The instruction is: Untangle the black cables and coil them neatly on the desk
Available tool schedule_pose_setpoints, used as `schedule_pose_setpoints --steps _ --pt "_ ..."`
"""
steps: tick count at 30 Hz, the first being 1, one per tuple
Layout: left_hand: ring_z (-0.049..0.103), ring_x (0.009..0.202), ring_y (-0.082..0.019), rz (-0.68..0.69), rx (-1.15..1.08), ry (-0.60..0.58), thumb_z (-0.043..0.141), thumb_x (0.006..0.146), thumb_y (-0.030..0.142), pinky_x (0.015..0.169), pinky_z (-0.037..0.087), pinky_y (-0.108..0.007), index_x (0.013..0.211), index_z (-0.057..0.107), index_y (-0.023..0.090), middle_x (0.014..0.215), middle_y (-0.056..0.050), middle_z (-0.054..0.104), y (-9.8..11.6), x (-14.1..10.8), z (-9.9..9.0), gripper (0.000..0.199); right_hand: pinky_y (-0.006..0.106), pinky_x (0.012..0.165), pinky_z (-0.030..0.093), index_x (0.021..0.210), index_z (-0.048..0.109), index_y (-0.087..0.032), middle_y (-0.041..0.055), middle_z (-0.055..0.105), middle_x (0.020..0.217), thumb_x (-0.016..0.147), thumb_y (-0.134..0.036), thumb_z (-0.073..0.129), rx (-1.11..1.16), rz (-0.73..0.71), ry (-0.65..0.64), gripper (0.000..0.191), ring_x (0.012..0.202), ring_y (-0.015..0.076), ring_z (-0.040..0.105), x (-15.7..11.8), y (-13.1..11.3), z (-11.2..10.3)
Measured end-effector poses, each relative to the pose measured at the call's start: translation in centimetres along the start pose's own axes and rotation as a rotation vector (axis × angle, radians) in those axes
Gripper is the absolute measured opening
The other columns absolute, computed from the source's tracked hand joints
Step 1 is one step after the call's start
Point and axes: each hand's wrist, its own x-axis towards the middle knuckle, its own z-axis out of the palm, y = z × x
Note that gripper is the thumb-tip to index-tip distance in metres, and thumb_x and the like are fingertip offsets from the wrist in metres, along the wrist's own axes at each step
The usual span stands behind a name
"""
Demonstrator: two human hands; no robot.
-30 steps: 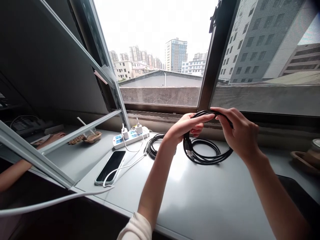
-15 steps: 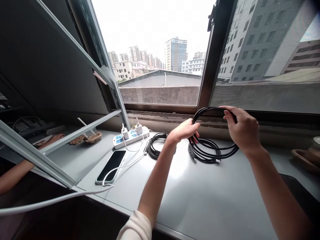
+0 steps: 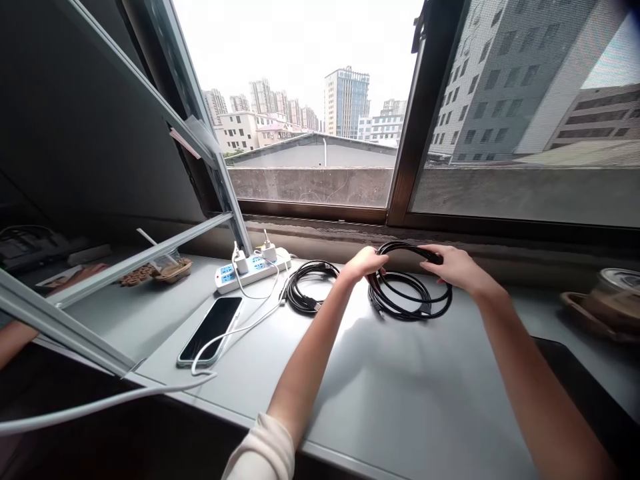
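Both my hands grip a coiled black cable, raised a little off the grey tabletop. My left hand is closed on the coil's left side, and my right hand pinches its upper right side. Behind and below, another black cable coil lies on the table, overlapped in view by the held loops. Left of my left hand rests a further black cable coil with a visible plug, partly hidden by my forearm.
A white power strip with two chargers stands near the window. A phone lies at left with a white cable across it. A metal frame rises at left, another person's arm beyond it. At right are a lidded container and a dark flat object.
My hands have lowered the held coil toward the table. My right hand has come left, nearer my left hand, and the loop looks narrower. The view has shifted slightly.
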Motion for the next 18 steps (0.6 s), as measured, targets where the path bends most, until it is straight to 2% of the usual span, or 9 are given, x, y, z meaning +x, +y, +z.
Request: schedule_pose_setpoints --steps 5,10,14,18 --pt "0.054 0.049 -0.012 -0.025 0.069 0.019 0.047 0.084 0.021 0.047 0.046 -0.022 0.103 0.054 0.009 0.073 -0.004 0.063 -0.7 0.9 0.6 0.023 0.029 0.068 0.048 0.127 0.058 -0.03 0.0028 0.069 0.103 0.083 -0.021 0.054 -0.087 0.043 0.0 0.045 0.067 0.0165 0.065 0.8 0.6 0.7" --pt "0.062 0.07 -0.018 -0.091 0.212 0.027 0.059 0.079 0.018 0.056 0.049 -0.026 0.118 0.049 0.009 0.1 -0.013 0.064 -2.0 2.0 1.9 0.041 0.034 0.08 0.046 0.123 0.062 -0.03 0.006 0.069 0.106 0.081 -0.02 0.055 -0.172 0.085 -0.02 0.044 0.098 0.0266 0.063 1.9 1.5 2.3" --pt "0.061 0.091 -0.019 -0.176 0.3 0.0 0.056 0.087 0.028 0.076 0.053 -0.035 0.121 0.05 0.014 0.114 -0.011 0.058 -2.7 2.5 3.2 0.037 0.035 0.082 0.046 0.122 0.062 -0.028 0.0068 0.067 0.111 0.079 -0.019 0.055 -0.198 0.09 -0.074 0.045 0.102 0.0266 0.062 2.4 2.2 3.8" --pt "0.06 0.096 -0.019 -0.279 0.341 -0.086 0.055 0.088 0.032 0.08 0.053 -0.039 0.119 0.053 0.015 0.114 -0.009 0.058 -3.6 2.8 4.2 0.035 0.033 0.08 0.048 0.116 0.067 -0.027 0.007 0.067 0.112 0.071 -0.013 0.06 -0.224 0.089 -0.151 0.048 0.102 0.0264 0.063 2.8 2.7 5.2"
